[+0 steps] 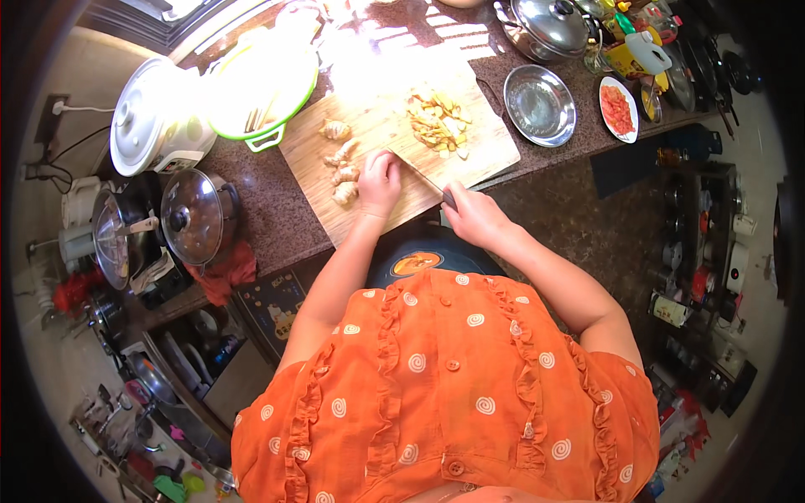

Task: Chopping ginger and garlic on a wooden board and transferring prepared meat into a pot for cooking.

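A wooden cutting board lies tilted on the counter before me. My right hand is closed on the dark handle of a kitchen knife, whose blade points up and left over the board. Bent fingers of my left hand rest close to the knife's tip; whether they hold a piece is hidden. Left of that hand lie several ginger pieces in a column. Sliced ginger is heaped on the board beyond the blade, partly washed out by sunlight.
Right of the board are a steel dish, a white plate of chopped red food and a lidded steel pot. At left stand a green-rimmed basket, a white cooker and a glass-lidded pan. The counter edge runs close to me.
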Demonstrator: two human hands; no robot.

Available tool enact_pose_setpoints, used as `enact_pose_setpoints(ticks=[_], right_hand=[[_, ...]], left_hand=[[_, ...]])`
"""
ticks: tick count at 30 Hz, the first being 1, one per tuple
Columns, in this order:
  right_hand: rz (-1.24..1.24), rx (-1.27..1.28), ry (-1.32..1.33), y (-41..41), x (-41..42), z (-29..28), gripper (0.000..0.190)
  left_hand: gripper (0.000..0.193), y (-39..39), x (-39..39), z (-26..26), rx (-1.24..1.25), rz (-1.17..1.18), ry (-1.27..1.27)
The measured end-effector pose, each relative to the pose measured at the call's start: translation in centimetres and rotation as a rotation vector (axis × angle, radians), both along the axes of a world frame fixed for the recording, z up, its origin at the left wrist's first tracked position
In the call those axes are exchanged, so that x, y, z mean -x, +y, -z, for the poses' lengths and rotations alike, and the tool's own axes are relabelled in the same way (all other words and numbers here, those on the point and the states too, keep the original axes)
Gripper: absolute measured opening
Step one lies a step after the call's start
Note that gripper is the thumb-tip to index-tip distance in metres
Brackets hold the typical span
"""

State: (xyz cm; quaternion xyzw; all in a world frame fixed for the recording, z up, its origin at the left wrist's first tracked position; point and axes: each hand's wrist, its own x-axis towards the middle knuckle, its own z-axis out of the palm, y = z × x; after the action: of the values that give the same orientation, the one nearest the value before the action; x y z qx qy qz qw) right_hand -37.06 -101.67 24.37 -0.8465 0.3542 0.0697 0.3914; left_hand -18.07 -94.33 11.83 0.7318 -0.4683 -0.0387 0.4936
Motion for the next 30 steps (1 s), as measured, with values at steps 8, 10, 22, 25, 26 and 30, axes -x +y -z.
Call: enact_pose_setpoints(ticks=[8,10,22,25,26,30], right_hand=[[0.069,0.055,-0.072,-0.7,-2.7,4.0,0.027],[0.127,0.007,-0.097,-0.8,-2.3,3.4,0.028],[0.053,-0.057,0.014,0.0,0.6,-0.4,0.03],[0.051,-0.051,0.039,0.1,0.3,-0.5,0.028],[0.045,-0.048,0.032,0.1,0.2,-0.3,0.028],[0.038,-0.023,0.042,0.0,-1.8,0.8,0.026]], left_hand=[[0.004,-0.3,-0.3,-0.2,0.0,0.032,0.005],[0.004,-0.2,-0.3,-0.4,-0.004,0.036,0.022],[0.006,-0.1,-0.1,-0.1,0.006,0.026,-0.001],[0.006,-0.1,-0.1,-0.1,0.003,0.025,0.004],[0.006,-0.1,-0.1,-0.1,-0.001,0.023,0.003],[0.007,-0.2,-0.3,0.0,-0.003,0.02,-0.03]])
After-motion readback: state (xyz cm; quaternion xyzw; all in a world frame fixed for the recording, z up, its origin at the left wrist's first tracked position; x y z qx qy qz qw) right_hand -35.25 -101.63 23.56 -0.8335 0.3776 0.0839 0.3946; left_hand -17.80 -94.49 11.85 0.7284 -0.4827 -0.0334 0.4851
